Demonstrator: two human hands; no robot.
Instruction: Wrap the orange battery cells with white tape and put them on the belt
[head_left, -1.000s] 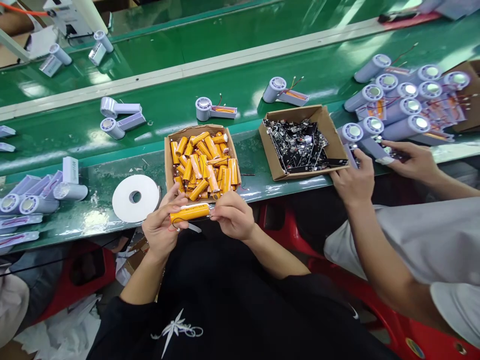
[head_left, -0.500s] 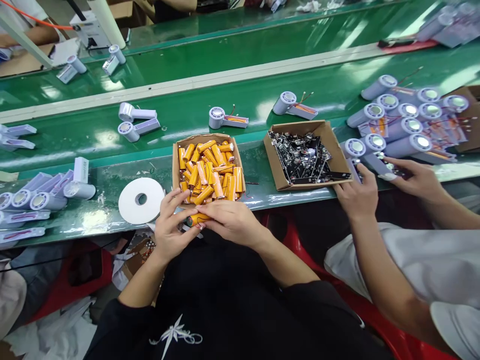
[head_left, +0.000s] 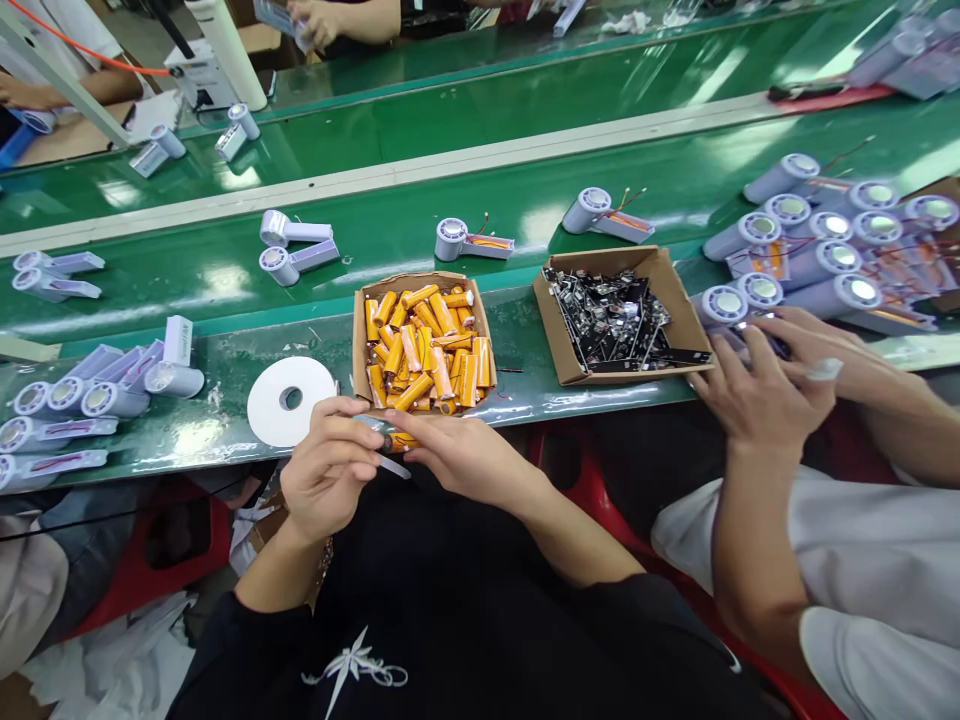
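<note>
An orange battery cell (head_left: pixel 400 441) lies between my hands, just below the box of orange cells. My right hand (head_left: pixel 469 455) grips it, fingers over its top and thumb beneath. At the cell's left end my left hand (head_left: pixel 326 465) is closed in a pinch; what its fingertips hold is too small to make out. A short white strip (head_left: pixel 394 466) sticks out under the cell. The cardboard box (head_left: pixel 358 350) full of orange wired cells stands above my hands. To its left a white tape roll (head_left: pixel 262 400) lies flat on the bench.
A box (head_left: pixel 559 345) of black circuit boards stands to the right, beside a co-worker's hands (head_left: pixel 757 390). Grey-violet fan units (head_left: pixel 855 292) crowd the far right; more (head_left: pixel 112 398) lie at left. Several sit on the green belt (head_left: pixel 390 230).
My left hand has drawn its fingers in and shifted slightly down off the cell's end. The white strip shows more. The co-worker's hands have moved closer together. The view has shifted slightly.
</note>
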